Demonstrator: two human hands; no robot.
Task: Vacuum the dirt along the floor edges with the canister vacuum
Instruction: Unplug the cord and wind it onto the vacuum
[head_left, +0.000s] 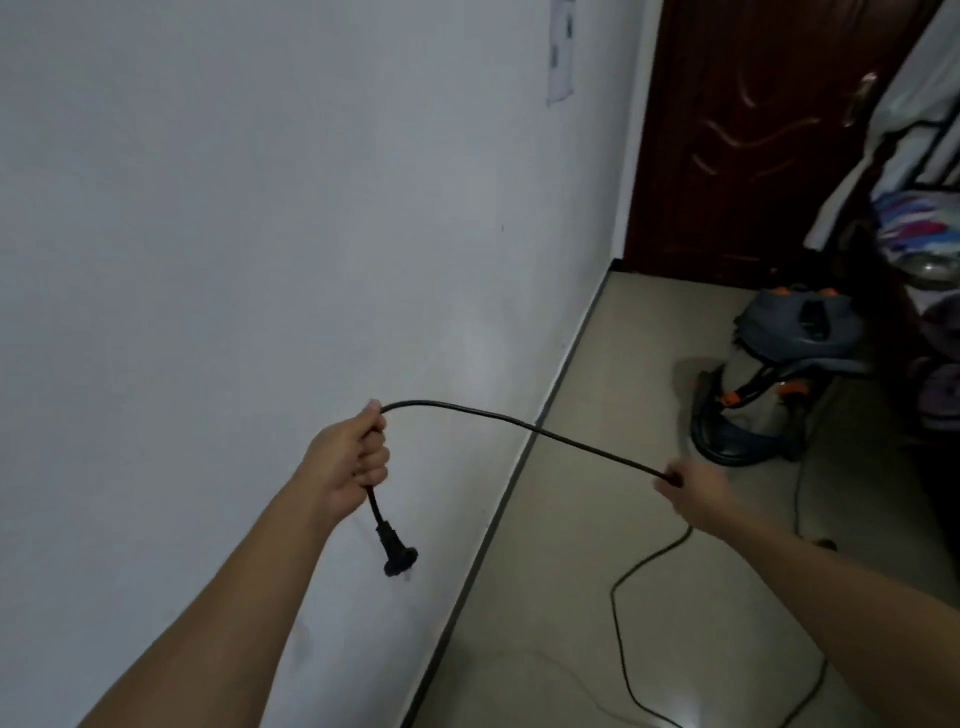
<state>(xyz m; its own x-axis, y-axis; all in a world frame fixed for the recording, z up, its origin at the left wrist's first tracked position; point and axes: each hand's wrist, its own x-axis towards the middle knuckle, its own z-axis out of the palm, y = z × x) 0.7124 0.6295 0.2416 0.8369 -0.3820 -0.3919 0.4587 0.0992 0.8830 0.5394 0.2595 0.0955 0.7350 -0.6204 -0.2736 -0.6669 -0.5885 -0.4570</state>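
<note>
A grey canister vacuum (774, 374) with orange clips and a metal drum stands on the tiled floor at the far right, near the door. Its black power cord (524, 427) stretches between my two hands. My left hand (350, 457) is closed around the cord near its end, and the black plug (399, 558) hangs below my fist in front of the wall. My right hand (693, 491) pinches the cord further along. From there the cord drops and loops across the floor (618, 623).
A white wall (260, 234) fills the left, meeting the beige floor along a dark skirting strip (498, 514). A dark brown door (753, 135) closes the far end. A bed frame with coloured bedding (914, 228) stands on the right beside the vacuum.
</note>
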